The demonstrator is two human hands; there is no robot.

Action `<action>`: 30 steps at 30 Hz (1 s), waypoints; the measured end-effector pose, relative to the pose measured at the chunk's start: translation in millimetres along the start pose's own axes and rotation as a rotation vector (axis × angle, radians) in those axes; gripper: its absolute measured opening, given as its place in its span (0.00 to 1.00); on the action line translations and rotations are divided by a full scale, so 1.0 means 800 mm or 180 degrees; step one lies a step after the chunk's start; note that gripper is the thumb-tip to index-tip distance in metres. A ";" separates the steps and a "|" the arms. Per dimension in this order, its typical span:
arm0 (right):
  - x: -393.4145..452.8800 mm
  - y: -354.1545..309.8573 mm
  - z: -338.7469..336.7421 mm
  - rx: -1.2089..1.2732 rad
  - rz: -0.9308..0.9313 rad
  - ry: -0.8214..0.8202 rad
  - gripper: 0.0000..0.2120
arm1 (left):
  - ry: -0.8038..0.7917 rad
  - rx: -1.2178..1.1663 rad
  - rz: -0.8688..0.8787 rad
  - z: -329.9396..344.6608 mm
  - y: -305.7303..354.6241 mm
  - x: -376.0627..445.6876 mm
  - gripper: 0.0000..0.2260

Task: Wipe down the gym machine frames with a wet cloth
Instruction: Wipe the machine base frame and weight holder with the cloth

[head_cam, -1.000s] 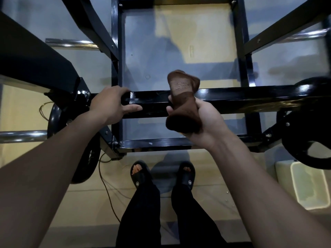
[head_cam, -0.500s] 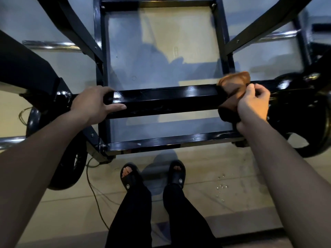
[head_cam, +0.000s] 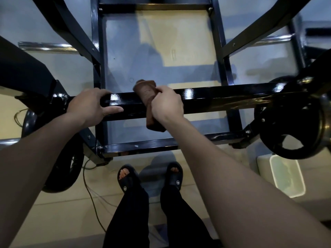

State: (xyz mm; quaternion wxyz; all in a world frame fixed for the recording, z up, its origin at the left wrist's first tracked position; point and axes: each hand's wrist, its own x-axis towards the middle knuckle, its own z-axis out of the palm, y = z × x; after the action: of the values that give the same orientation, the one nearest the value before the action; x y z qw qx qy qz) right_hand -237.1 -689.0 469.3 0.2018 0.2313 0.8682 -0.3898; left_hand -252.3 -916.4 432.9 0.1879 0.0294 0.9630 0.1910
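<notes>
A glossy black horizontal frame bar [head_cam: 223, 99] of the gym machine runs across the middle of the view. A brown cloth [head_cam: 146, 91] is draped over the bar near its centre, one end hanging below. My right hand [head_cam: 167, 106] grips the cloth against the bar. My left hand [head_cam: 91, 104] holds the same bar further left, fingers curled over the top and thumb stretched along its front face. The bar shines with wet-looking highlights to the right of the cloth.
Black uprights [head_cam: 95, 51] and a lower crossbar [head_cam: 161, 145] form a rectangle below the bar. Black weight plates hang at left [head_cam: 59, 176] and right [head_cam: 290, 136]. A pale tub [head_cam: 288, 178] stands on the floor at right. A cable [head_cam: 89, 190] trails by my sandalled feet.
My right hand slid the cloth along the bar from its right end back toward the centre. My left hand kept its grip on the bar. The camera view shifted right, showing the tub again.
</notes>
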 end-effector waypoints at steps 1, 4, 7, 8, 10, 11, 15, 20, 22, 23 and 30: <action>0.002 0.001 0.001 0.0057 0.0016 -0.0036 0.19 | -0.0034 0.0007 -0.0026 -0.002 0.001 0.000 0.32; 0.017 0.032 -0.023 0.0380 0.0058 0.0292 0.17 | -0.0070 0.0028 -0.0060 -0.005 0.004 -0.001 0.34; 0.038 0.091 -0.081 0.0984 0.0444 0.1001 0.15 | -0.0030 0.0051 -0.0062 -0.004 0.005 -0.002 0.34; 0.043 0.108 -0.101 0.1205 0.0627 0.1273 0.15 | -0.0014 0.0042 -0.0059 -0.003 0.004 -0.003 0.35; 0.049 0.128 -0.126 0.1404 0.0939 0.1629 0.15 | -0.0004 0.0041 -0.0072 -0.002 0.004 -0.004 0.36; 0.049 0.129 -0.128 0.1354 0.0976 0.1644 0.16 | -0.0006 0.0071 -0.0073 -0.002 0.005 -0.003 0.36; 0.034 0.090 -0.086 0.0643 0.0681 0.1239 0.18 | 0.0020 0.0107 -0.0045 -0.001 0.006 -0.004 0.37; -0.005 -0.005 0.012 0.0044 0.0163 0.0443 0.17 | 0.0010 0.0154 -0.0106 -0.001 0.004 -0.003 0.35; -0.016 -0.034 0.043 -0.0032 0.0017 0.0048 0.16 | 0.0049 0.0146 -0.0067 0.000 0.003 0.000 0.28; -0.019 -0.045 0.054 -0.0074 -0.0037 -0.0129 0.15 | 0.0072 0.0152 -0.0053 0.000 0.004 0.000 0.25; 0.010 -0.004 0.017 0.0503 0.0296 0.0064 0.17 | 0.0066 0.0003 -0.0267 0.004 0.002 -0.031 0.43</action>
State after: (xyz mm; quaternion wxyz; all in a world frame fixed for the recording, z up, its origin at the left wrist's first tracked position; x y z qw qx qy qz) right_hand -243.2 -699.2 458.4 0.1921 0.2905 0.8251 -0.4449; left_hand -227.9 -916.8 439.4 0.1856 -0.0129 0.9654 0.1829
